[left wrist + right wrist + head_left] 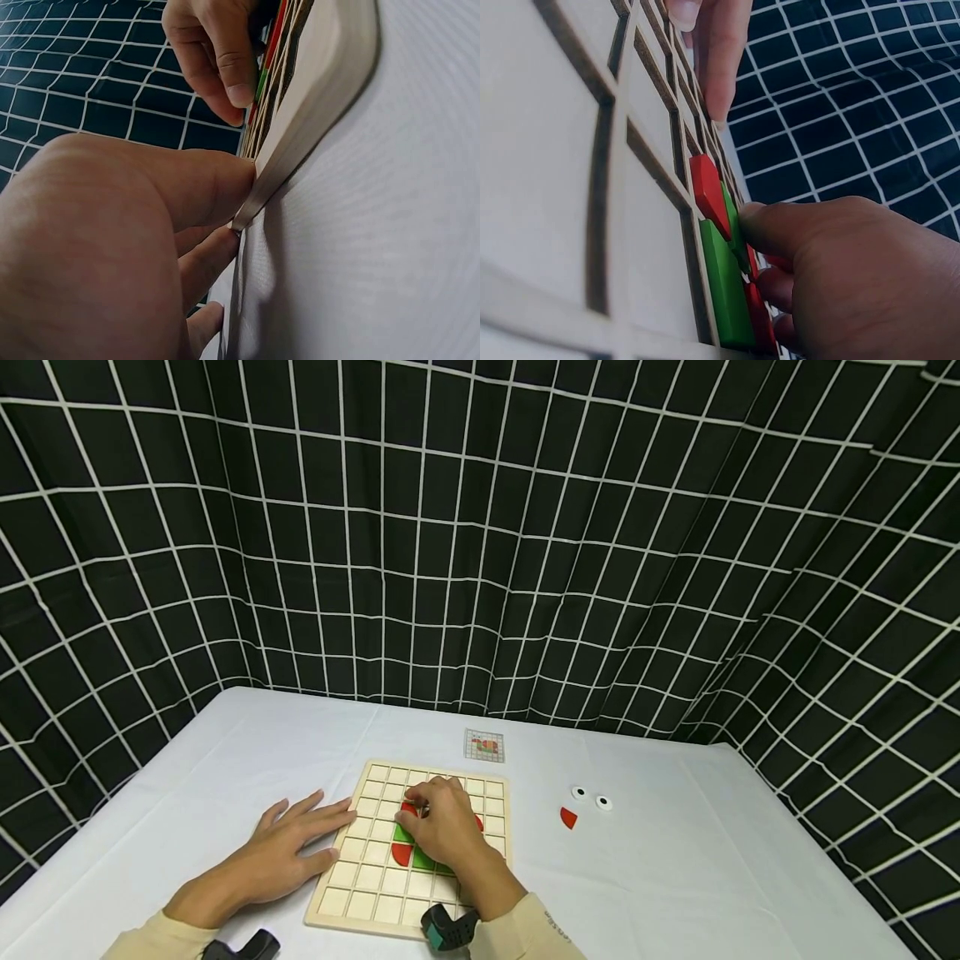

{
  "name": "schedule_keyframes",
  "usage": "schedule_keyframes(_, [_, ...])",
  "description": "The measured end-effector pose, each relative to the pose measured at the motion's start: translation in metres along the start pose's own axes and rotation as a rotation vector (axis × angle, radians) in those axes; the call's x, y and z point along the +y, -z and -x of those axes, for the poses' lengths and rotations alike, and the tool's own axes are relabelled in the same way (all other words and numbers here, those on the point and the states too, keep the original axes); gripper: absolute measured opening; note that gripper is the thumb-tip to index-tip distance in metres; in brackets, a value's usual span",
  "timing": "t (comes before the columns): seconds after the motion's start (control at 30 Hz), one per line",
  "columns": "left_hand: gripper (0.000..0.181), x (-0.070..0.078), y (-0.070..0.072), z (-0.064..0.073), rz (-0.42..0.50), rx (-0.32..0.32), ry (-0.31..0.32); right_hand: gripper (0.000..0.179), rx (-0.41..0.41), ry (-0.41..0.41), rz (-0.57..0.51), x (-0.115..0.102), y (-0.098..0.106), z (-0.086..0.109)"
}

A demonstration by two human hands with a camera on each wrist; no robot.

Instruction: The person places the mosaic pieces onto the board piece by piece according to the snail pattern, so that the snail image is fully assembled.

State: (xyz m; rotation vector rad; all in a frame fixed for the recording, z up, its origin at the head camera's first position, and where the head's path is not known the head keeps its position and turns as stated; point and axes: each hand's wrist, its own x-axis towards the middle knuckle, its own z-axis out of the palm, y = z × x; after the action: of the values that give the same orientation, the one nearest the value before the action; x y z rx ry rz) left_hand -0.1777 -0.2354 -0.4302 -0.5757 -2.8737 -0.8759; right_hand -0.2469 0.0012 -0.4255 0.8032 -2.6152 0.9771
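A wooden grid board point(360, 906) lies on the white table with red and green pieces in its squares. My right hand point(450, 827) is over the board's middle, pinching a red piece point(408, 807) between thumb and fingertips. Just below that piece are a green piece point(402, 835) and a red rounded piece point(402, 854); another green piece point(422, 860) lies beside them, partly under the hand. My left hand point(281, 856) rests at the board's left edge, its fingers spread and fairly straight. In the left wrist view, its fingertips touch the board's wooden rim point(307, 97).
Right of the board, two white eye discs point(603, 803) and a red quarter-round piece point(568, 818) lie on the table. A small picture card point(484, 746) with a grid pattern lies behind the board. Black curtains point(450, 543) with white grid lines surround the table.
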Motion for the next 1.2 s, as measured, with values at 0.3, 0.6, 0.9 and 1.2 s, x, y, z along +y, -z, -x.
schedule_keyframes(0.3, [0.043, 0.001, -0.001, 0.0, 0.009, -0.002, 0.007, 0.018, 0.073, 0.001, -0.134, -0.006, 0.013, -0.001])
schedule_keyframes(0.6, [0.043, 0.002, -0.003, 0.0, 0.013, 0.001, 0.006, 0.017, 0.207, 0.043, -0.212, -0.021, 0.056, -0.001])
schedule_keyframes(0.9, [0.043, 0.0, 0.0, 0.001, 0.009, 0.009, -0.006, 0.02, 0.311, 0.097, -0.156, -0.008, 0.097, 0.006])
schedule_keyframes(1.2, [0.043, 0.001, -0.001, 0.0, 0.005, -0.004, 0.006, 0.02, 0.376, -0.017, -0.145, 0.032, 0.132, 0.026])
